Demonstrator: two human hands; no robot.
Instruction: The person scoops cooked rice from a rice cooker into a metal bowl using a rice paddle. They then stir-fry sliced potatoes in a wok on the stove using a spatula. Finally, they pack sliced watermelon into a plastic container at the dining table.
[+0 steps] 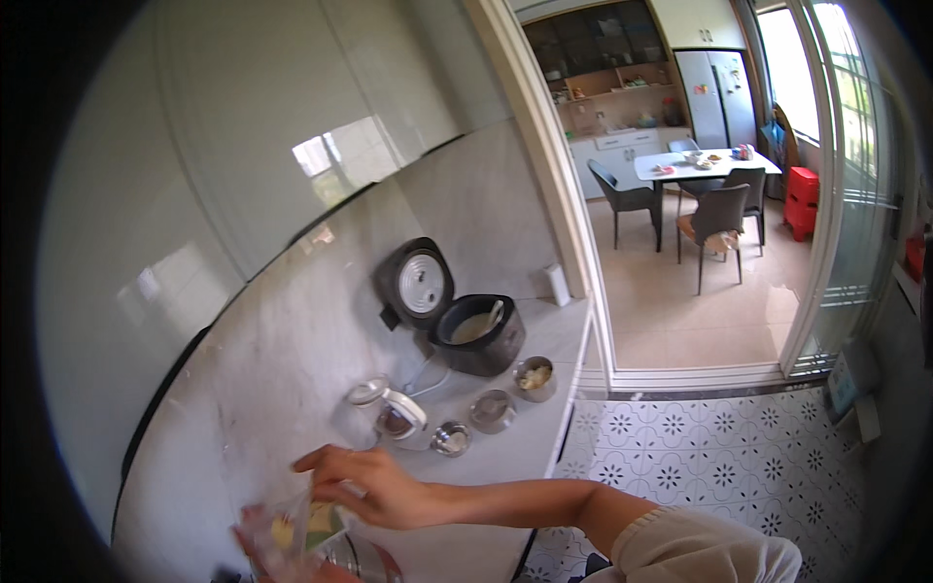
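Observation:
At the lower left of the head view, my right hand (pixel 372 487) reaches across the counter, its fingers at the top of a clear plastic bag (pixel 295 528) with yellow and green on it. My left hand (pixel 321 574) is partly cut off by the bottom edge and supports the bag from below. Beside the bag, a round metal container (pixel 364 557) shows only in part. Nearest beyond my hands are a glass kettle with a white handle (pixel 402 419) and a small steel bowl (pixel 451 439) with pale contents.
Farther along the counter (pixel 496 463) stand a metal bowl (pixel 493 410), a steel bowl of pale chopped food (pixel 536 379) and an open rice cooker (pixel 477 339) with a utensil inside. A white door frame (pixel 601 328) borders the counter's end. Chairs and a dining table (pixel 700 166) stand beyond.

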